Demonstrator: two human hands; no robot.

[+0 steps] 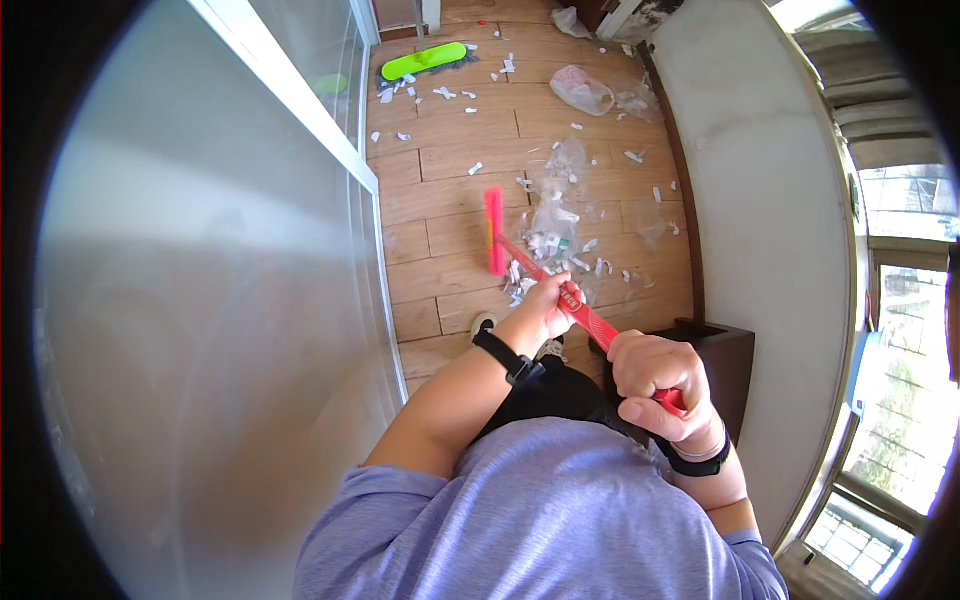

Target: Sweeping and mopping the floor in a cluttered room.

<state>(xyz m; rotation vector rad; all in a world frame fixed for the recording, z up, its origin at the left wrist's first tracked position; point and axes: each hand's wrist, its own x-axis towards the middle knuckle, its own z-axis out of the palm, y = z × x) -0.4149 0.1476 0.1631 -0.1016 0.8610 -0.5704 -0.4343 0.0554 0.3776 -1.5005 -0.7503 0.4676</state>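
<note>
A red handle (596,325) runs slantwise from near my body to a pink broom head (494,232) over the wood-look floor. Around the lower-middle part of the handle my left hand (553,304) is closed. My right hand (664,382) grips the handle's top end, where a red tip pokes out below the fingers. The broom head looks slightly blurred, with its long side pointing away from me. Just right of it lie white paper scraps (516,281) and crumpled clear plastic (555,221).
A green mop head (424,61) rests at the far left. Plastic bags (581,90) and more scraps lie at the far right. A frosted glass partition (210,300) bounds the left, a white wall (757,165) the right. A dark brown bin (731,360) stands beside my right hand.
</note>
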